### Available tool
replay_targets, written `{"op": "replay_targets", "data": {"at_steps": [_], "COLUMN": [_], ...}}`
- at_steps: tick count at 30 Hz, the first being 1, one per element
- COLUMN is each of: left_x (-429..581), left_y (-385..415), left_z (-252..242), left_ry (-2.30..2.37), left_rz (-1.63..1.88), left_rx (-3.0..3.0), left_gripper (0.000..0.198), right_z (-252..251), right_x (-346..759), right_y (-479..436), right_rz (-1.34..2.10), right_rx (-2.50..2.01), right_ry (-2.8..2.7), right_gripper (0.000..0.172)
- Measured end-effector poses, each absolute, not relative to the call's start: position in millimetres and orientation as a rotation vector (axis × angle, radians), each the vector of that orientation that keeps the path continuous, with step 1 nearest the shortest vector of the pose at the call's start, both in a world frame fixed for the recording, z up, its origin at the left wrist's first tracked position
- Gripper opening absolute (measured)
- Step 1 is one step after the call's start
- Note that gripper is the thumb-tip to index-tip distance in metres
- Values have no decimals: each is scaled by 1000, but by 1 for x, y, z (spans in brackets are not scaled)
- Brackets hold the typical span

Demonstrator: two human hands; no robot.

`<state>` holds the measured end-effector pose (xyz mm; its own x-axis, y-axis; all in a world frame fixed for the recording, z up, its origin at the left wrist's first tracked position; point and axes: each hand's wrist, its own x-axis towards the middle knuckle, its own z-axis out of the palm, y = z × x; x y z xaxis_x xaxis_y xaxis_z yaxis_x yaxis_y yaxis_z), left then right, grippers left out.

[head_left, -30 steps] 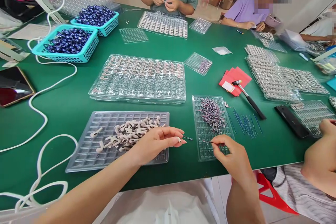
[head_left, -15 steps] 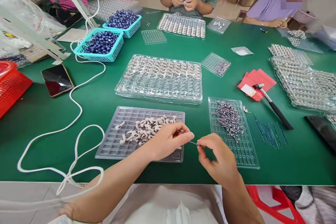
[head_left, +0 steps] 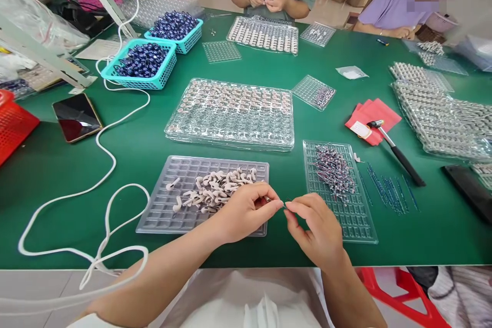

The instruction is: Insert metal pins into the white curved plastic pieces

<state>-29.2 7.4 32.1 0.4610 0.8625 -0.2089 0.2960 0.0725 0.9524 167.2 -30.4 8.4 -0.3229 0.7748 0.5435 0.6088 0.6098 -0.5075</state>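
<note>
My left hand (head_left: 246,210) and my right hand (head_left: 317,228) meet fingertip to fingertip over the table's near edge, both pinched on a thin wire-like part (head_left: 285,205) between them. The left hand also seems to hold a small white piece, mostly hidden by its fingers. Behind the left hand lies a clear compartment tray (head_left: 161,210) with a heap of white plastic pieces (head_left: 215,189). Right of the hands a second clear tray (head_left: 346,215) holds a pile of thin leaded components (head_left: 332,169).
A stack of filled blister trays (head_left: 230,113) lies mid-table. Teal baskets of blue parts (head_left: 142,61), a phone (head_left: 77,117), a white cable (head_left: 103,148), red paper (head_left: 371,115) and a small hammer (head_left: 397,154) lie around. Two people work at the far edge.
My right hand has come left from the component tray to meet my left hand, and the thin part is now almost covered between the fingertips. The view has swung left.
</note>
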Motion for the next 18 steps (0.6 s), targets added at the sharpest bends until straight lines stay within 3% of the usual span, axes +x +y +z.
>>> {"op": "replay_targets", "data": {"at_steps": [11, 18], "left_x": [-25, -26], "left_y": [6, 5], "left_z": [31, 29], "left_ry": [835, 816], "left_rz": [578, 589], "left_rx": [1059, 1050], "left_gripper": [27, 26], "right_z": [8, 5], "right_x": [167, 169], "right_y": [-34, -36], "right_rz": [826, 869], "right_rx": [-1108, -1061], "right_ry": [-1713, -1607], "right_gripper": [20, 23]}}
